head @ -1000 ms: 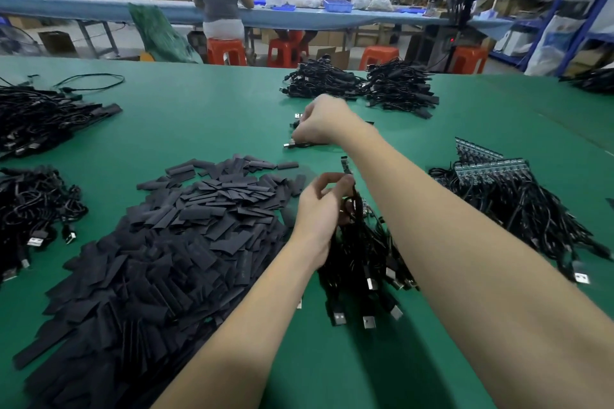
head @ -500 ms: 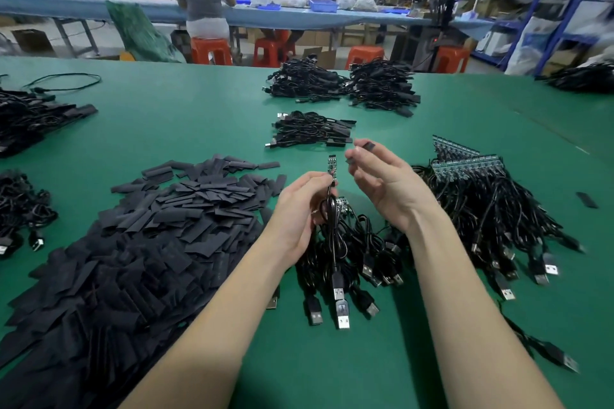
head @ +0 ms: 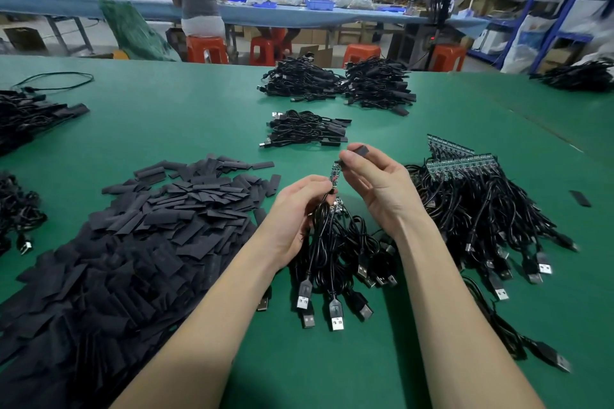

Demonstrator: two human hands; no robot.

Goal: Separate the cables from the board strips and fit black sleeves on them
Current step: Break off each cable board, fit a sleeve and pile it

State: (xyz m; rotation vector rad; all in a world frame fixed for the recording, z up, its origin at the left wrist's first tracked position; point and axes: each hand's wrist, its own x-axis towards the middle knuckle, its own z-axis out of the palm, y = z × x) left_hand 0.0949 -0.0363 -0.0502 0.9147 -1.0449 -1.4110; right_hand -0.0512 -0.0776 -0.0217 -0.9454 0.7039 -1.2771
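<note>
sleeve (head: 360,152) pinched in right hand (head: 375,186) just above board (head: 334,173) | board and cables gripped in left hand (head: 295,209) | sleeve mouth to be kept open, aligned with board tip, then slid down

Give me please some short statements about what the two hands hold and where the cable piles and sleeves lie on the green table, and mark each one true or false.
1. The right hand pinches a black sleeve. True.
2. The left hand is open and holds nothing. False: it grips a cable bundle with a small board sticking up from its fingers.
3. The big sleeve pile lies to the left of the hands. True.
4. The sleeve is already fully over the board. False: the board is still bare, with the sleeve at its tip.
5. The board strips lie to the left of the sleeve pile. False: they lie to the right of the hands.
</note>
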